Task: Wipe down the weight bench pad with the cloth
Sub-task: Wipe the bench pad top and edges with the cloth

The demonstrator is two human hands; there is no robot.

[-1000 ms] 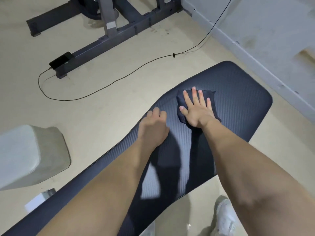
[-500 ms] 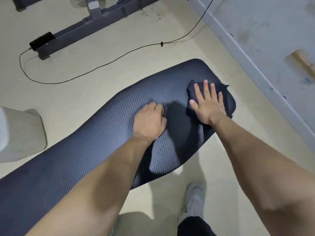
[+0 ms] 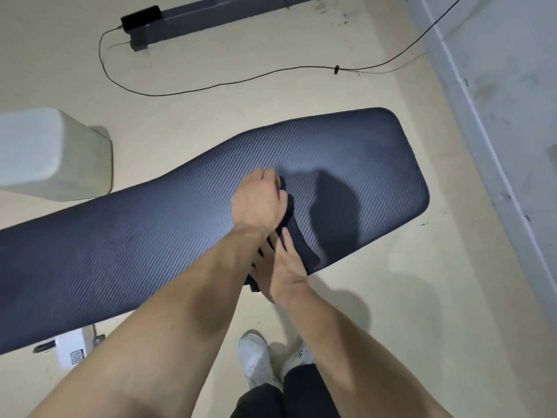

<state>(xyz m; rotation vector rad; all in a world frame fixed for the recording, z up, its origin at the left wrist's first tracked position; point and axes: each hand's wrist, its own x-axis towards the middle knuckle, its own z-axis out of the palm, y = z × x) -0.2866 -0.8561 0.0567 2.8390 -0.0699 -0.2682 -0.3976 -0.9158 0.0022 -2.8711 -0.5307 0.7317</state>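
The weight bench pad (image 3: 150, 236) is long, dark navy and ribbed, and lies across the view. My left hand (image 3: 259, 203) rests on its middle with the fingers curled into a loose fist, holding nothing. My right hand (image 3: 280, 267) presses down at the pad's near edge, its fingers partly hidden under my left forearm. The dark cloth (image 3: 304, 248) lies beneath and just beyond that hand, hard to tell from the shadow beside it. A corner of the cloth pokes out past the pad edge.
A grey block (image 3: 45, 152) stands on the floor behind the pad at left. A black cable (image 3: 229, 84) snakes from a black box (image 3: 140, 16) on a dark machine frame. The wall (image 3: 497, 116) runs along the right. My white shoes (image 3: 256, 360) stand below the pad.
My right hand slid the cloth from the pad's far right end back to the near edge, passing under my left forearm. My left hand stayed on the pad. The view shifted.
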